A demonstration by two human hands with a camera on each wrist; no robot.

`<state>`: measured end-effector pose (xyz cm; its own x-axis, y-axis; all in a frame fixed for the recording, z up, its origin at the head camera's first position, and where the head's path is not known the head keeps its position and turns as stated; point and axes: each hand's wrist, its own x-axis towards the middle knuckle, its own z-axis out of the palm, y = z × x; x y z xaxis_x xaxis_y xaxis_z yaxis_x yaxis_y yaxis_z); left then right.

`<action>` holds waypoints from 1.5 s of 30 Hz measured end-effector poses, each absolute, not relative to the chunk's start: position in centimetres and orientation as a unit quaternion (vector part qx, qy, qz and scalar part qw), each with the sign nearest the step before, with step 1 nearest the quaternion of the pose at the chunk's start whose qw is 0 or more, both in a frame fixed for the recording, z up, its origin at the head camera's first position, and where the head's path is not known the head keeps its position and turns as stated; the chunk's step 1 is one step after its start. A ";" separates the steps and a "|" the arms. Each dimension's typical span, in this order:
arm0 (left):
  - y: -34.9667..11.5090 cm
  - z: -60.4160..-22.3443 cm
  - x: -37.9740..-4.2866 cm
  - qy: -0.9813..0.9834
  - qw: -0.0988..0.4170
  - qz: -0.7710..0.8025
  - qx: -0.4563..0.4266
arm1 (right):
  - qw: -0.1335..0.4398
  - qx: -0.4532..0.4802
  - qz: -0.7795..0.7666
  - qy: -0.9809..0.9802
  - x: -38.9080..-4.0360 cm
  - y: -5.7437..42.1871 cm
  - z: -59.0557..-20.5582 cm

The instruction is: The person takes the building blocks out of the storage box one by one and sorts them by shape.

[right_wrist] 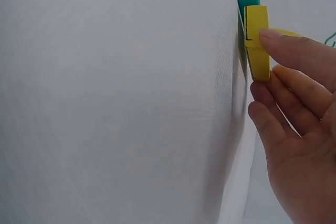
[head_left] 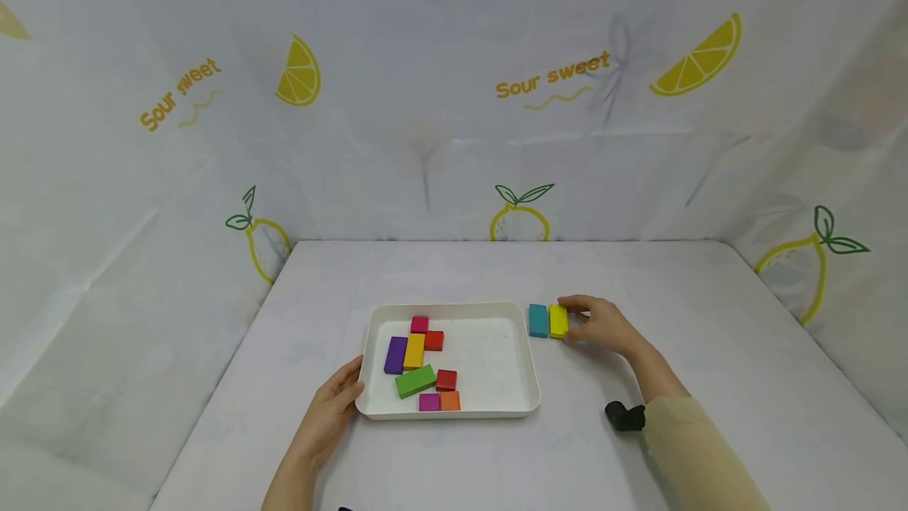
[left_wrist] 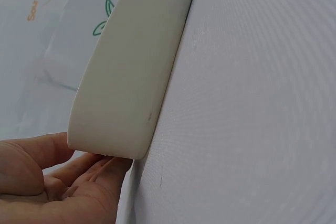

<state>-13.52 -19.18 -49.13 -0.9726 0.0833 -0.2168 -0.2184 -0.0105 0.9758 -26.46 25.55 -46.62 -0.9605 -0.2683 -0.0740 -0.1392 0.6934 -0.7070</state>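
A white rectangular tray (head_left: 493, 361) lies on the table with several coloured blocks inside its left half. At its left end my left hand (head_left: 328, 418) holds the wall, thumb near the rim and fingers lower down, as the left wrist view shows. Just beyond the tray's right side, a yellow block (head_left: 558, 322) is pinched between the thumb and fingers of my right hand (head_left: 603, 328). Beside it, on its left, stands a teal block (head_left: 538, 321). In the right wrist view, the thumb lies against one end of the yellow block (right_wrist: 257, 51).
Inside the tray are a purple block (head_left: 396, 355), an amber block (head_left: 414, 352), a green block (head_left: 415, 382) and several smaller red, pink, magenta and orange ones. A black device (head_left: 624, 416) sits at the right wrist. Lemon-print sheeting (head_left: 454, 117) surrounds the white table (head_left: 567, 464).
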 end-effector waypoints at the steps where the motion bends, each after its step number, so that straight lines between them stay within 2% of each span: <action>1: -19.2 -49.1 -13.5 0.695 0.107 0.709 -0.049 | 0.087 -0.108 -0.376 0.916 -26.5 25.6 -46.7; 34: -19.2 -49.3 -13.5 0.688 0.102 0.717 -0.048 | 0.092 -0.100 -0.371 0.919 -26.5 25.3 -47.0; 45: -19.2 -49.3 -13.5 0.688 0.102 0.717 -0.042 | 0.054 -0.124 -0.377 0.916 -26.6 24.6 -45.1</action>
